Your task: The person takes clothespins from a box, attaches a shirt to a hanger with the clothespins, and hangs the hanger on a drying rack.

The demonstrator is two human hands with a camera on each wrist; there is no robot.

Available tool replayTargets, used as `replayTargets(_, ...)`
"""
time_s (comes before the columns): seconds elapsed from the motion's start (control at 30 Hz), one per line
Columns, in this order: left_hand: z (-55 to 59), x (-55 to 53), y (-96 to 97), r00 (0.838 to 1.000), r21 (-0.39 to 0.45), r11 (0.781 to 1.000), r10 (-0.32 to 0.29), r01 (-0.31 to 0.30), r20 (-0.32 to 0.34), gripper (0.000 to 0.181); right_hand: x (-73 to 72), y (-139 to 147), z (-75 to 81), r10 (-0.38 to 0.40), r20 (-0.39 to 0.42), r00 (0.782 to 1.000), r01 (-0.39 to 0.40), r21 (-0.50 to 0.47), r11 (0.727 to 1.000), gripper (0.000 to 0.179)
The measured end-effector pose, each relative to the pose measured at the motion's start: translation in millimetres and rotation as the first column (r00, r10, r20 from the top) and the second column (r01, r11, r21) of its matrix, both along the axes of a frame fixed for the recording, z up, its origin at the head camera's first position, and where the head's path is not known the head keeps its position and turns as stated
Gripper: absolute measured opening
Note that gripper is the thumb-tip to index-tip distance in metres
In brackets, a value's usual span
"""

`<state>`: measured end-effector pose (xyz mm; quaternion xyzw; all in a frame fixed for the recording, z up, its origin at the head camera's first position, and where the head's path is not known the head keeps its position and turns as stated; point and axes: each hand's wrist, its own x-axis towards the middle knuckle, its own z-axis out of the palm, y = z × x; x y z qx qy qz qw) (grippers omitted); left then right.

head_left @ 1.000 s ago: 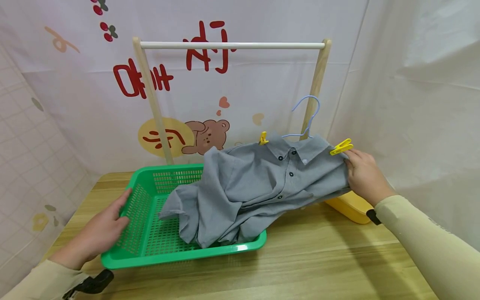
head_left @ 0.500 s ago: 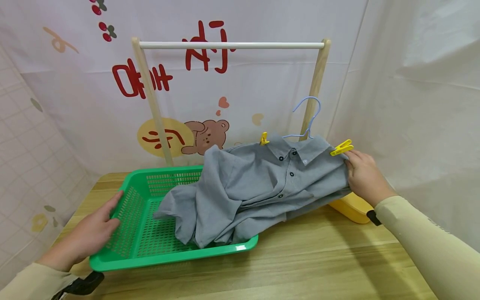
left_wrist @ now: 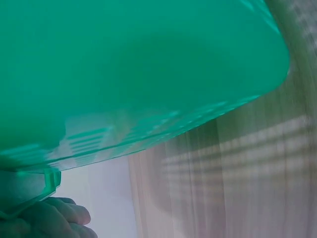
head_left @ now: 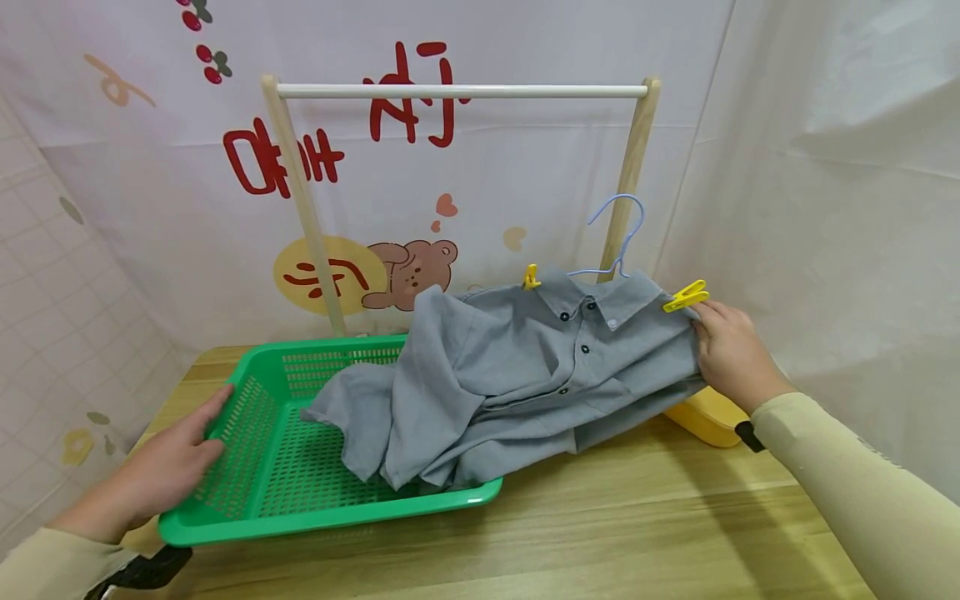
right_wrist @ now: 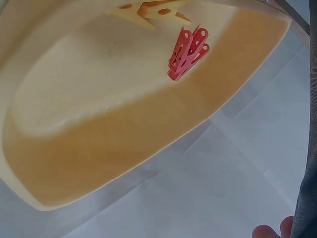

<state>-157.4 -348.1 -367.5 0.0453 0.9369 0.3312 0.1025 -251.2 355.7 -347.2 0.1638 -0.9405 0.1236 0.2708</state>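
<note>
A grey button-up shirt [head_left: 517, 358] on a blue hanger [head_left: 637, 218] lies slanted, its lower part draped into a green plastic basket [head_left: 330, 518]. Yellow clothespins sit at both shoulders, one left of the collar [head_left: 531, 277] and one on the right [head_left: 686, 296]. My right hand [head_left: 738, 354] grips the shirt's right shoulder, just beneath that clothespin. My left hand [head_left: 168, 467] holds the basket's left rim; in the left wrist view its curled fingers [left_wrist: 69, 214] show at the rim. The hanger's lower part is hidden inside the shirt.
Behind stands a wooden rack with a white top bar [head_left: 465, 91]. A yellow container [head_left: 708, 415] is partly hidden by the shirt; the right wrist view shows red clothespins [right_wrist: 187, 53] and yellow clothespins [right_wrist: 161, 10] inside it. Bare wooden tabletop [head_left: 645, 517] lies in front.
My left hand has drawn the basket leftward, so more of the shirt lies past its right end. My right hand has stayed nearly still with the shirt.
</note>
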Motion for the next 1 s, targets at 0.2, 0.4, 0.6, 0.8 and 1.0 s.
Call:
replayTargets(0.2, -0.9, -1.5, -6.3, 1.000, -0.029, 1.000, -0.001, 0.001, 0.000, 0.073, -0.7, 3, 0.1, 0.000, -0.024, 1.000, 0.000, -0.001, 1.000, 0.032)
replayTargets(0.4, -2.8, -3.0, -13.6, 0.999, -0.065, 0.998, -0.024, 0.022, -0.026, 0.072, 0.0, 5, -0.2, -0.008, -0.023, 1.000, 0.008, -0.010, 1.000, 0.032)
replayTargets(0.6, -2.1, -3.0, -19.5, 0.999, -0.087, 0.996, -0.029, 0.027, -0.024, 0.072, 0.1, 7, -0.9, -0.015, -0.025, 1.000, 0.015, -0.020, 1.000, 0.032)
replayTargets(0.8, -1.4, -2.3, -24.3, 0.999, -0.069, 0.997, -0.037, 0.037, -0.006, 0.071, -0.7, 8, -1.7, -0.010, -0.038, 0.999, 0.009, -0.018, 1.000, 0.031)
replayTargets(1.0, 0.3, -1.5, -30.1, 0.999, -0.104, 0.994, -0.036, 0.035, -0.008, 0.070, -0.6, 9, -1.4, -0.014, -0.041, 0.999, 0.013, -0.009, 1.000, 0.031)
